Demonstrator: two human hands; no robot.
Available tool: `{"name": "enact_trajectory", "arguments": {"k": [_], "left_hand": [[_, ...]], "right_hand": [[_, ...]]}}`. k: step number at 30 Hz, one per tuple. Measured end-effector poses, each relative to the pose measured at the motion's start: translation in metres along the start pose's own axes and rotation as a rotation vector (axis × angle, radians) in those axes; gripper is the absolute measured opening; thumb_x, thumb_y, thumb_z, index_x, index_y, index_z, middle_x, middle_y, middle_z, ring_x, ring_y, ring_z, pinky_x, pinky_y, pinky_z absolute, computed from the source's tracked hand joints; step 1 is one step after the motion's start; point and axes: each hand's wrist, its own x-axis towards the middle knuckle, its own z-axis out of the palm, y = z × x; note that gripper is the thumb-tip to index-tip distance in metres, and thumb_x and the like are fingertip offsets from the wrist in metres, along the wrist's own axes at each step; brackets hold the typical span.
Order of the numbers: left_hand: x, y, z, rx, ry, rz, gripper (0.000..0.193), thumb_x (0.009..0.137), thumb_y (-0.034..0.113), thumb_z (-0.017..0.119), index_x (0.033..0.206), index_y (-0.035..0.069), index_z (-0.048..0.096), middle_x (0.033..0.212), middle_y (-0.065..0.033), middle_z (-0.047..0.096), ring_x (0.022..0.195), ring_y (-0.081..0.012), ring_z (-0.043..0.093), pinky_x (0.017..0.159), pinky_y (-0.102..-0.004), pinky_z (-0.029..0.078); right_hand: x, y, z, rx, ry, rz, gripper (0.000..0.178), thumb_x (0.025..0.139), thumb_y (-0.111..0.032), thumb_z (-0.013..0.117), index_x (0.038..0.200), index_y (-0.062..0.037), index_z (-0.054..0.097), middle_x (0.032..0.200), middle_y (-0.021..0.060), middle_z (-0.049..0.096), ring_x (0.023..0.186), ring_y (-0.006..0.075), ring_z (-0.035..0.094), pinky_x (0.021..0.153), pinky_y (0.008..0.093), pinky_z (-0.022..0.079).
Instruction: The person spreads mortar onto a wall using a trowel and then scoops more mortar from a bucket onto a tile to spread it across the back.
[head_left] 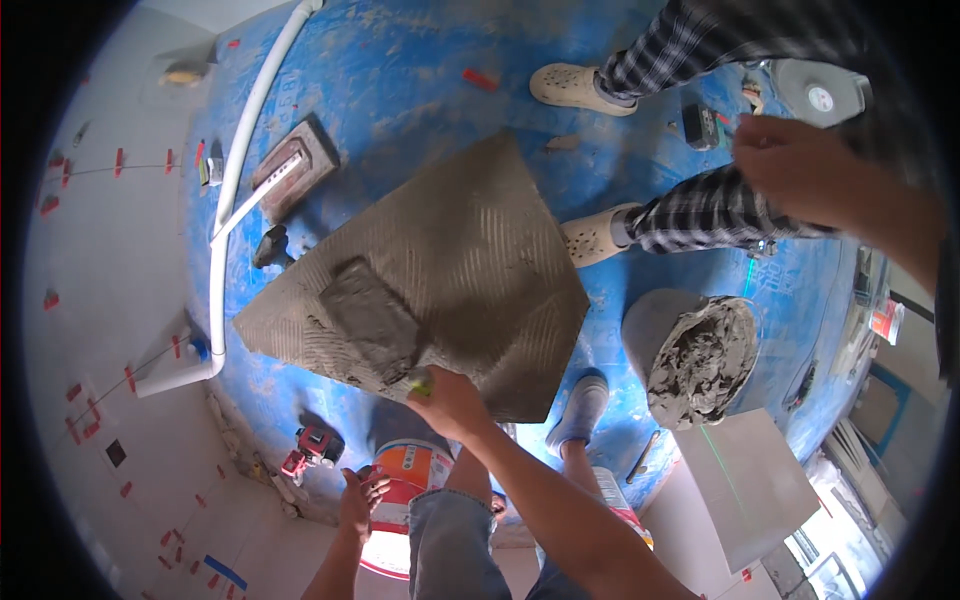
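blue sheeting (400, 80) beneath. right hand (447, 405) closed around the green handle of a mortar-smeared trowel (370, 318), over the ridged grey slab (500, 270) ahead of that grip; left hand (360, 500) empty, fingers spread. probably best drawn at one steady tilt. printing on sheeting; small-print label on the orange-and-red bucket (410, 465), bodyward of the grip.

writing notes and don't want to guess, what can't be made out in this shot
Head view: most of the handle of the trowel, covered by the right hand.
Head view: the underside of the mortar-coated slab, hidden by the slab itself.
Head view: how deep the mortar goes, hidden by its own surface.
Head view: the co-worker's head, cut off by the frame.
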Motion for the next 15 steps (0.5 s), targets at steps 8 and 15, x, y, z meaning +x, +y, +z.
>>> {"name": "enact_trajectory", "arguments": {"k": [8, 15], "left_hand": [[0.015, 0.006, 0.015, -0.015, -0.067, 0.000, 0.081, 0.093, 0.069, 0.024, 0.134, 0.003, 0.044, 0.112, -0.0138, 0.066, 0.107, -0.0225, 0.060, 0.095, -0.0348, 0.038], [0.015, 0.001, 0.036, -0.052, -0.121, 0.022, 0.077, 0.094, 0.068, 0.021, 0.132, 0.006, 0.045, 0.112, -0.0136, 0.066, 0.103, -0.0210, 0.060, 0.094, -0.0337, 0.040]], "right_hand": [[-0.052, 0.081, -0.094, 0.019, 0.328, -0.024, 0.009, 0.081, -0.016, 0.060, 0.084, -0.0066, 0.060, 0.070, 0.0088, 0.059, 0.057, 0.0247, 0.058, 0.053, 0.0377, 0.046], [-0.151, 0.100, -0.187, 0.784, 0.315, 0.702, 0.014, 0.081, -0.016, 0.066, 0.088, -0.0065, 0.058, 0.062, 0.0020, 0.050, 0.044, 0.0113, 0.047, 0.040, 0.0283, 0.040]]}}
